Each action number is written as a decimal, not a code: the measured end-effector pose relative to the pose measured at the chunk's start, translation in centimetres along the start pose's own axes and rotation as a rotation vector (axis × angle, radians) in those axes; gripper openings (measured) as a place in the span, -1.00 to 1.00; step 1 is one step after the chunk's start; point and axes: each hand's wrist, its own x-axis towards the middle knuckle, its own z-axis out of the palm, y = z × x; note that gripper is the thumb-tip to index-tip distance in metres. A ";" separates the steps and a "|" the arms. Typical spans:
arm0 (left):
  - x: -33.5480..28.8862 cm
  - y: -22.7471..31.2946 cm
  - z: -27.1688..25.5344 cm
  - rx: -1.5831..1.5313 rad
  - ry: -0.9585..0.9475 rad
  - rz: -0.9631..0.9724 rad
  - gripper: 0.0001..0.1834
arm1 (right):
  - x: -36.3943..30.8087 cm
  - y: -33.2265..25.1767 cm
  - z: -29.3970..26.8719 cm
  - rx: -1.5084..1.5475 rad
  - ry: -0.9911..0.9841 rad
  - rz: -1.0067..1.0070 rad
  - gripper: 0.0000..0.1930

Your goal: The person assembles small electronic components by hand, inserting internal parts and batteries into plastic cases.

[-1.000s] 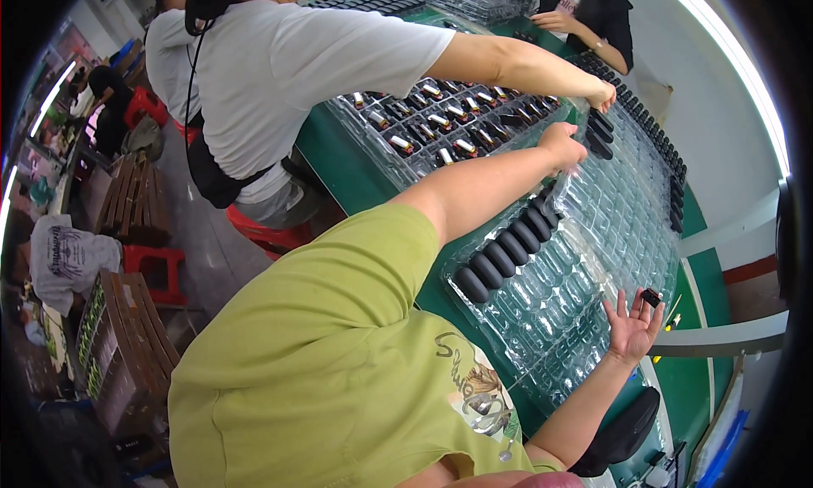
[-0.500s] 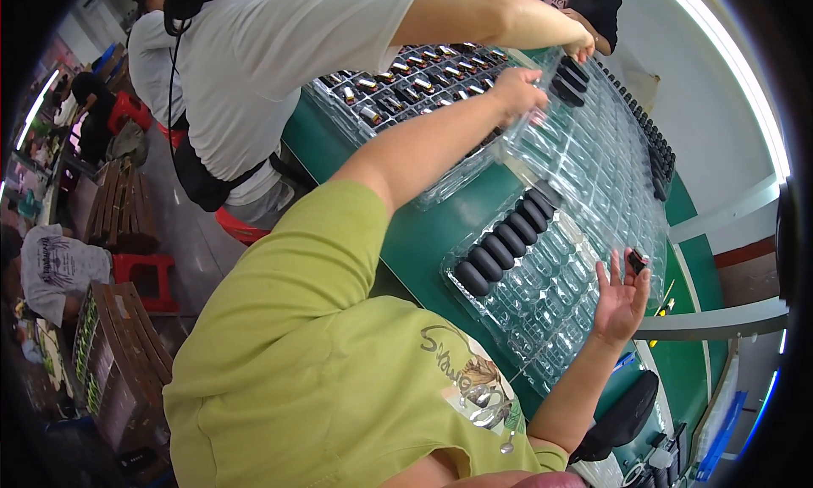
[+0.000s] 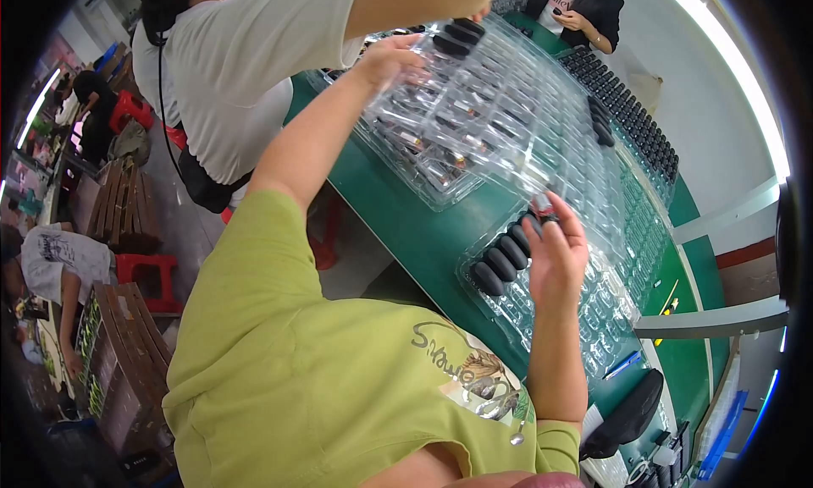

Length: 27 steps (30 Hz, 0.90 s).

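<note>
My left hand [image 3: 393, 62] is closed on the edge of a clear plastic blister tray [image 3: 508, 99], held tilted above the green table. Several black oval pieces [image 3: 458, 38] sit at the tray's far left corner. Between the fingertips of my right hand [image 3: 556, 255] is a small dark part [image 3: 542, 209] with a red band and a shiny end. That hand is beside the raised tray's near edge, over a second clear tray [image 3: 584, 319] on the table. A row of black oval pieces [image 3: 501, 259] lies in this lower tray, partly hidden by my hand.
A co-worker in a white shirt [image 3: 254, 48] leans in at the left, an arm at the raised tray. Beneath it lies a tray of metallic parts [image 3: 432, 170]. Another person [image 3: 576, 18] stands across the green table [image 3: 406, 226]. Rows of black pieces [image 3: 627, 99] line the far right.
The raised tray has shifted left with my left hand, now over the tray of metallic parts. My right hand has moved left and away from me, bringing the small part to the tray's near edge.
</note>
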 end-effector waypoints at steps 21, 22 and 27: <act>-6.8 6.3 -8.5 1.663 0.194 -0.268 -0.38 | 3.0 9.4 10.0 -0.157 -0.272 0.364 -0.44; -7.6 6.7 -5.7 1.658 0.120 -0.281 -0.45 | 2.8 8.8 9.9 -0.156 -0.290 0.423 -0.42; -8.5 7.2 7.9 1.376 -0.232 0.208 -0.57 | 0.5 4.8 6.5 -0.415 -0.408 0.507 -0.32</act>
